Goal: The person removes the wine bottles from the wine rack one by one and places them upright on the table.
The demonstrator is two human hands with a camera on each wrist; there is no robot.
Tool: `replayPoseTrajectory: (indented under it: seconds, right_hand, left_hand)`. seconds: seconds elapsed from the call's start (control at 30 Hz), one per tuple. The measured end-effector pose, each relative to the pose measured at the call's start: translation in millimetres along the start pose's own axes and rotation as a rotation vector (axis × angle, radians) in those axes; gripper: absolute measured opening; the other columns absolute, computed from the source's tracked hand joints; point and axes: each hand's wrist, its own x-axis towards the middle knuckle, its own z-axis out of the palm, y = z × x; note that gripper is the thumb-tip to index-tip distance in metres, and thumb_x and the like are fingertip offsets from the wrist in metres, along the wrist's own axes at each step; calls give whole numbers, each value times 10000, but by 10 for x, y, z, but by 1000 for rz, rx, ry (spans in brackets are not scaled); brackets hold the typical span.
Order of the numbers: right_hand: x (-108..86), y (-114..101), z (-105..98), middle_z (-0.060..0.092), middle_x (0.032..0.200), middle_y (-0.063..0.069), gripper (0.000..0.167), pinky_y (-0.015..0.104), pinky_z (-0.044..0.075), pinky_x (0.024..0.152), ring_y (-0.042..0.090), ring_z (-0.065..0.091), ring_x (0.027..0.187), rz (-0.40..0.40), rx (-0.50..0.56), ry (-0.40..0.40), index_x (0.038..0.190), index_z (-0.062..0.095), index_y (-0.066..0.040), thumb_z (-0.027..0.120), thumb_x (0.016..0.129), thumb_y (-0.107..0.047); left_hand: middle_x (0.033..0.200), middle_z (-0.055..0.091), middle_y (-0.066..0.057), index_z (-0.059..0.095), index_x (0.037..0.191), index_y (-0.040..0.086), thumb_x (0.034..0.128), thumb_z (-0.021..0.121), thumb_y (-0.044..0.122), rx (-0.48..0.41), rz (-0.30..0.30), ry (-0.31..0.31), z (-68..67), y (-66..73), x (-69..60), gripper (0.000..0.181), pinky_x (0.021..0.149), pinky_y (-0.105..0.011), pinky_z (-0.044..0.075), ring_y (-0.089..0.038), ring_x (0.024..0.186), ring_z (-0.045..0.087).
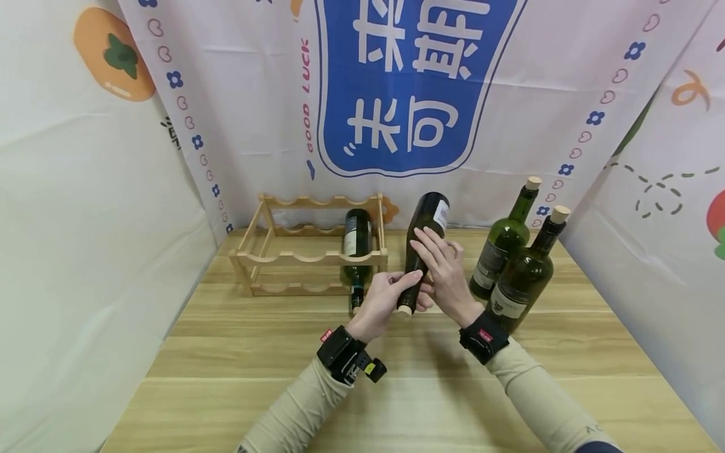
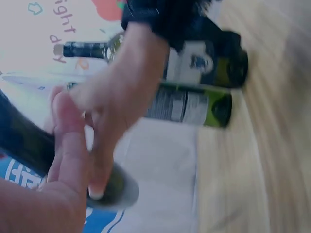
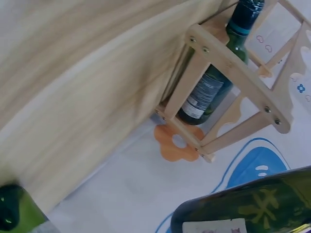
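Note:
A dark bottle (image 1: 418,236) is held tilted to the right of the rack, its corked neck low and toward the person, its base up and away. The left hand (image 1: 385,302) grips the neck with the thumb on top. Against the bottle's body and neck lies the right hand (image 1: 447,274), its fingers laid over the side; in the left wrist view both hands close around the blurred bottle (image 2: 24,141). The wooden rack (image 1: 308,259) holds another bottle (image 1: 357,239) lying in its right end, neck toward the person. The right wrist view shows the held bottle's labelled base end (image 3: 252,204).
Two corked green bottles, one behind (image 1: 501,248) and one nearer (image 1: 523,280), stand upright right of the right hand, close to its forearm. A printed cloth (image 1: 272,126) hangs behind the wooden table (image 1: 226,371) and along both sides.

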Motion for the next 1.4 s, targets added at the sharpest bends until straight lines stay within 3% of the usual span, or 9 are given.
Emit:
replayPoseTrajectory:
  seconds: [0.1,0.2,0.33,0.43,0.6,0.77,0.9,1.13,1.4]
  right_hand:
    - [53,0,-63,517,1425,147,769,566,323,957,334,451,1337,-3,8,11,1339,538,-39,811,622,8]
    - [125,5,-138,532,1407,149,770,577,316,970,332,464,1326,15,27,14,1329,537,-28,817,621,85]
    - [209,9,-241,539,1396,150,692,566,303,979,327,471,1317,56,82,8,1327,525,-18,791,694,67]
    - [243,-7,-304,544,1389,150,661,562,293,984,327,474,1312,88,124,3,1320,526,-13,805,721,13]
    - [271,-50,-385,554,1355,191,674,571,283,963,363,486,1275,128,190,4,1324,508,10,815,726,-25]
    - [307,-84,-440,572,1298,231,594,523,297,957,369,535,1178,153,292,53,1314,505,51,756,837,-199]
    - [381,-104,-499,597,1255,220,551,488,319,996,370,543,1149,192,380,78,1289,527,47,763,821,-123]
    - [573,-83,-664,636,1222,165,557,362,382,1002,307,580,1117,405,467,54,1295,542,-48,751,786,32]
    - [663,-19,-744,576,1150,275,479,507,394,1011,377,528,1124,591,543,-38,1352,425,50,612,912,12]
  left_hand:
    - [1004,721,-213,641,1155,-65,957,564,430,104,-9,-7,-51,42,32,538,688,-311,596,-165,687,717]
    - [928,721,-149,665,1134,-8,941,555,503,179,-13,59,-118,75,106,557,722,-317,588,-131,693,695]
    - [940,667,-62,616,1160,-32,959,597,287,251,18,142,-213,45,260,378,742,-297,585,-115,769,648]
    - [1154,625,-153,535,1259,-12,931,611,120,374,33,164,-251,3,378,362,815,-313,576,-207,969,655]
    - [1480,406,-154,351,1462,130,879,703,149,591,36,177,-257,-36,563,681,1003,-428,500,-334,1291,506]
    - [1569,286,-123,254,1520,164,802,777,81,736,175,113,-229,-96,723,892,1091,-463,430,-346,1384,390]
    - [1538,364,-80,302,1498,155,775,809,115,852,288,118,-209,-151,776,884,1128,-446,389,-269,1402,381]
    - [1424,514,-49,394,1432,198,734,852,259,891,347,156,-167,-155,790,837,1086,-416,424,-230,1297,509]
    - [1286,605,-46,469,1376,200,738,838,360,859,274,131,-116,-212,736,754,946,-367,512,-210,1148,591]
